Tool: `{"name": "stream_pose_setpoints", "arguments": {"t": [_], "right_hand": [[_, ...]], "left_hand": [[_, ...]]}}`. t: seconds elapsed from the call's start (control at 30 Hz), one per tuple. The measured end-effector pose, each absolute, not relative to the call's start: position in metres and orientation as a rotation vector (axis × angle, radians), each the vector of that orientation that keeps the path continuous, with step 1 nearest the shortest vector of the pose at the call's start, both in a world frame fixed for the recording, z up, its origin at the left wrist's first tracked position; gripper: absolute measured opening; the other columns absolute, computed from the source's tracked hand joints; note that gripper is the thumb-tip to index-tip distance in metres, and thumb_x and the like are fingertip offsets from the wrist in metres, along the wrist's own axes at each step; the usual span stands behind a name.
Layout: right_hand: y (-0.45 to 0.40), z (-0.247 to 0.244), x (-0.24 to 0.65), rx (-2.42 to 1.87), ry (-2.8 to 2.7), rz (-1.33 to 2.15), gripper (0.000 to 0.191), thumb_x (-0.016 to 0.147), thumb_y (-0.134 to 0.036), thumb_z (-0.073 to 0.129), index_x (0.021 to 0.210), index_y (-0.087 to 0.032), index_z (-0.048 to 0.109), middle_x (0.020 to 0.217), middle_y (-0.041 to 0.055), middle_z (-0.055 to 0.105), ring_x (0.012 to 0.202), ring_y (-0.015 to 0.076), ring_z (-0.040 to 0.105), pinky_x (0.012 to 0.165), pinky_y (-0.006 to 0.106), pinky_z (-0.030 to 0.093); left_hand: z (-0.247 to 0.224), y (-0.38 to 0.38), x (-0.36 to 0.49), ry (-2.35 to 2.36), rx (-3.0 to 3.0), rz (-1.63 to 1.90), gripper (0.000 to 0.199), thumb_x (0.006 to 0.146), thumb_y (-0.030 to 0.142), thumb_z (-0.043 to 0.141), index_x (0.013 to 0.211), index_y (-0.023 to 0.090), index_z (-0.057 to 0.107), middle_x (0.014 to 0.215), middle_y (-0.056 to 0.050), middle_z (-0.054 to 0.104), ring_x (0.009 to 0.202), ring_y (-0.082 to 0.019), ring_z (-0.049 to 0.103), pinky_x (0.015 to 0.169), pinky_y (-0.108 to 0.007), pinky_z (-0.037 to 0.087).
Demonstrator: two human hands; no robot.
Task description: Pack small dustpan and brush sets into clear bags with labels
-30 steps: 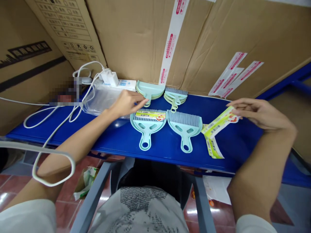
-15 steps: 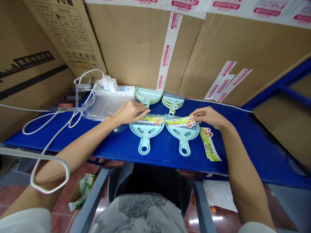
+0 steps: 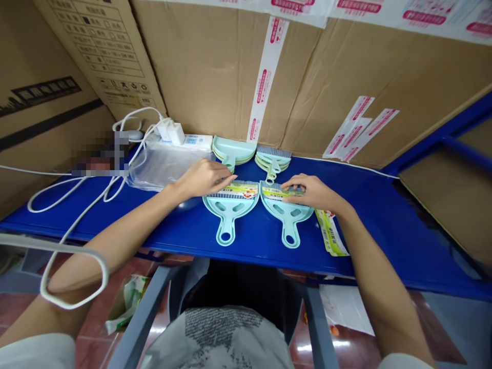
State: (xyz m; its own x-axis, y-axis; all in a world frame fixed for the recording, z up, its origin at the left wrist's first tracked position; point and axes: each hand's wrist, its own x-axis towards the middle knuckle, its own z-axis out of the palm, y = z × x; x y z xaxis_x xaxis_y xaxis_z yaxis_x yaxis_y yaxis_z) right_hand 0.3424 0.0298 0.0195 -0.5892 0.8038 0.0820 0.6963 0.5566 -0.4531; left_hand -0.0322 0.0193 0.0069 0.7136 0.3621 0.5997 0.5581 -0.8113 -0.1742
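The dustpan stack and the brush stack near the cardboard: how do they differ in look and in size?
The dustpan stack looks wider, while the brush stack looks narrower. The dustpan stack has a smooth pan on top; the brush stack shows grey bristles along its far edge. Both mix pale blue-green and yellowish-green plastic, and both have handles pointing toward the person.

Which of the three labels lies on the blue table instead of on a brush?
The rightmost label, on the table beside the right forearm. The left label lies on the left front brush, the middle label on the right front brush.
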Motion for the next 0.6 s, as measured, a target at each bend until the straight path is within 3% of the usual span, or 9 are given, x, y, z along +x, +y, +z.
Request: {"name": "stream_pose_setpoints", "arguments": {"t": [0.6], "right_hand": [[0.0327,0.0099,0.3436,-1.166,-2.561,0.403,0.045,0.092,-0.059,0.075,0.123,-0.027,0.081,0.121,0.0106,0.079,0.114,0.0348,0.068,0.102,0.053,0.049]], "left_hand": [[0.0047,0.0205,-0.033,-0.776,-2.606,-0.712,0.048,0.114,0.033,0.046,0.075,0.018,0.07,0.064,-0.005,0.068,0.057,-0.018,0.065,0.055,-0.033,0.042]]}}
